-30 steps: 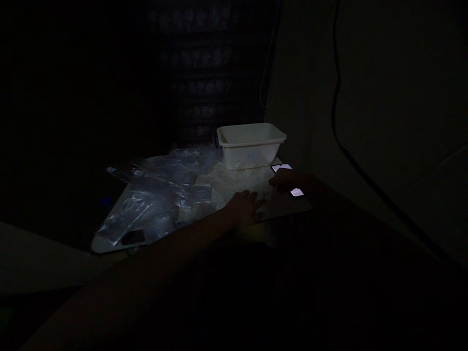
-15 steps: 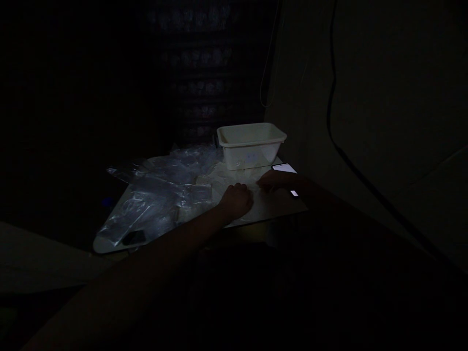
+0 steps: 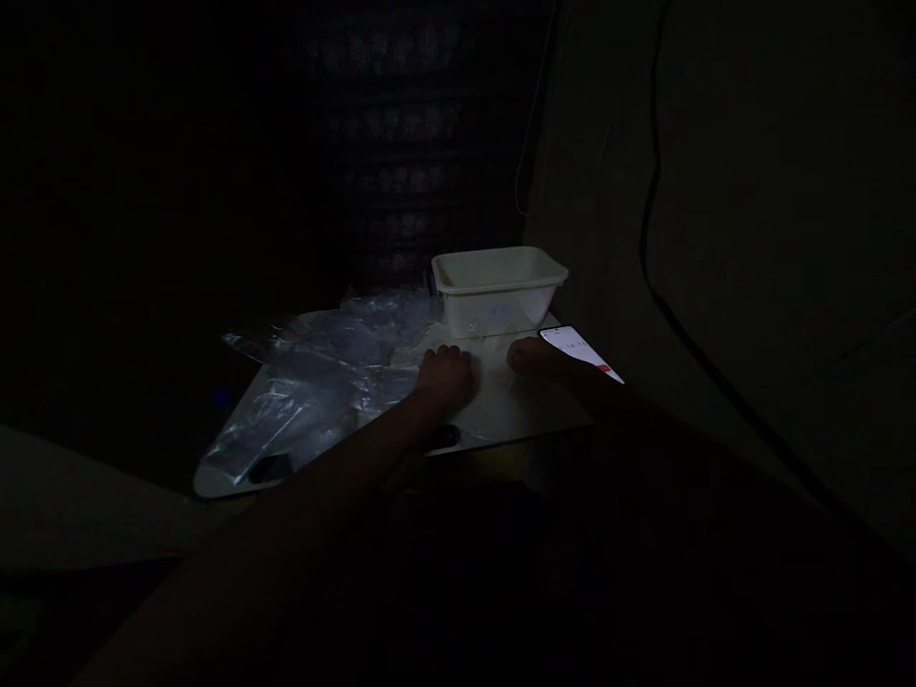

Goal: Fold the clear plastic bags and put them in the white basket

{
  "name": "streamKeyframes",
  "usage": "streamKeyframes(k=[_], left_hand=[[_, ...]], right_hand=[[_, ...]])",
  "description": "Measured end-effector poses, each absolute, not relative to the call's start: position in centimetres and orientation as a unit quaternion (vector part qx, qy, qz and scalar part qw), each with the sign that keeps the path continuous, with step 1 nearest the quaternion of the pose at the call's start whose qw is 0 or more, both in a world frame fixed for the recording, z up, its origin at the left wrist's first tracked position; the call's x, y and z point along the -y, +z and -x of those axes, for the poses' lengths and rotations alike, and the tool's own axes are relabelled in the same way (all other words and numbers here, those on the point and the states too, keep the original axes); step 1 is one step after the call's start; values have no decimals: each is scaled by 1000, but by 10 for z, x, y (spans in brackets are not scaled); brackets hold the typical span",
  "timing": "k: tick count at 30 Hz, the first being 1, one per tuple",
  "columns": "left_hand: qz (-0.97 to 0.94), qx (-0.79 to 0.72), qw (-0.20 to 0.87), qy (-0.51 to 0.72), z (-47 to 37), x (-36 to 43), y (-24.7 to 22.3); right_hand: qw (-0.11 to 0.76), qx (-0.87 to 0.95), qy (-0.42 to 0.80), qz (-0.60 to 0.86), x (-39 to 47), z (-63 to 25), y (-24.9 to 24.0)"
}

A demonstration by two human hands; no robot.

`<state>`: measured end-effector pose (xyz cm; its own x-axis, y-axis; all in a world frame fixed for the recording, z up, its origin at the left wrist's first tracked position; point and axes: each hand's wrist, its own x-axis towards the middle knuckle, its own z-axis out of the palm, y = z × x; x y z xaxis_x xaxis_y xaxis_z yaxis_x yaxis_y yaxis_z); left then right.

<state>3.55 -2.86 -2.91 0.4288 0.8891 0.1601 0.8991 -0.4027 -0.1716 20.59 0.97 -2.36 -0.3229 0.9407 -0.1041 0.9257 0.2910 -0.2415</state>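
Observation:
In very dim light my left hand (image 3: 449,377) rests low over a small white table (image 3: 522,410), its fingers curled closed. Whatever they hold, if anything, cannot be made out. To its right, my right hand (image 3: 533,358) is also curled, with its fingertips in shadow and any thing in them hidden. Clear plastic bags (image 3: 307,410) lie in a loose, crinkled heap just left of my left hand. A lit phone (image 3: 572,343) lies by my right wrist, which partly covers it. Behind both hands stands a white plastic tub (image 3: 493,310).
A dark rounded shape (image 3: 444,437) shows at the table's front edge, and another (image 3: 270,468) near its left corner. On the right, a black cable (image 3: 687,329) runs down the wall. A dark ribbed surface (image 3: 401,176) rises behind the table.
My left hand has shifted left, away from my right hand, uncovering a dark shape at the front edge. More of the phone's screen shows. The view has shifted slightly.

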Motion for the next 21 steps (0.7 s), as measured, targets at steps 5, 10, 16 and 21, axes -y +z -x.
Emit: streamKeyframes(k=[5,10,16,21], left_hand=[[763,640,79,29,4,14,-21],[765,641,53,33,16,9,-30],[758,652,-5,-31,-1,2,-39],[705,672,-146,-175,-8,-9,-41]], right_hand=[[1,849,88,521,-10,-193,-31],[-33,825,85,557,-4,-195,-27],[-30,822,87,562,-6,-200,-29],[-43,814,99,571,-6,-198,-29]])
